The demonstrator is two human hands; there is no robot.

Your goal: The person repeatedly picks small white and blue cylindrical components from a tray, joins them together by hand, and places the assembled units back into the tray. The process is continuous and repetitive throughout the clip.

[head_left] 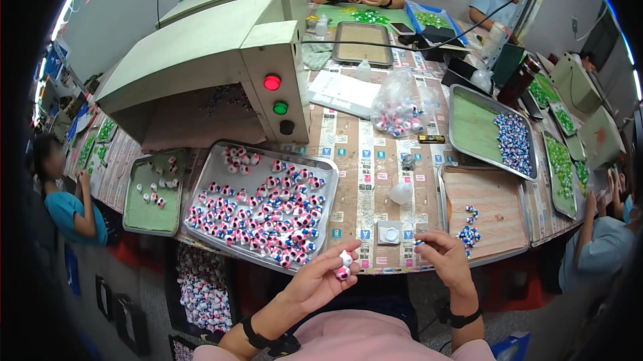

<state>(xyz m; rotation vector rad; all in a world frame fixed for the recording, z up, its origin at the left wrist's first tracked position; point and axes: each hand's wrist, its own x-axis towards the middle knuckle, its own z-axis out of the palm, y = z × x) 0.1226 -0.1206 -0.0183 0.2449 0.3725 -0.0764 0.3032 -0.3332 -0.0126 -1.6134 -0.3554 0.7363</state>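
My left hand (316, 282) is closed around a small white-and-pink figurine (343, 268), held at the table's front edge. A little to the right, my right hand (447, 259) pinches a tiny blue-and-white piece (419, 242) between thumb and fingertips. Between the two hands lies a small square block with a round white dish (390, 233) on it. Just right of my right hand is a paper-lined tray (501, 224) with a small cluster of blue-and-white pieces (469, 236). To the left, a metal tray (326, 172) holds many pink, white and blue figurines (268, 217).
Behind the left tray stands a large beige machine (201, 66) with red and green lights. A green-lined tray (472, 123), a plastic bag of pieces (402, 106) and a white bottle (400, 192) are on the table. A dark bin (201, 294) sits below. Other people work around.
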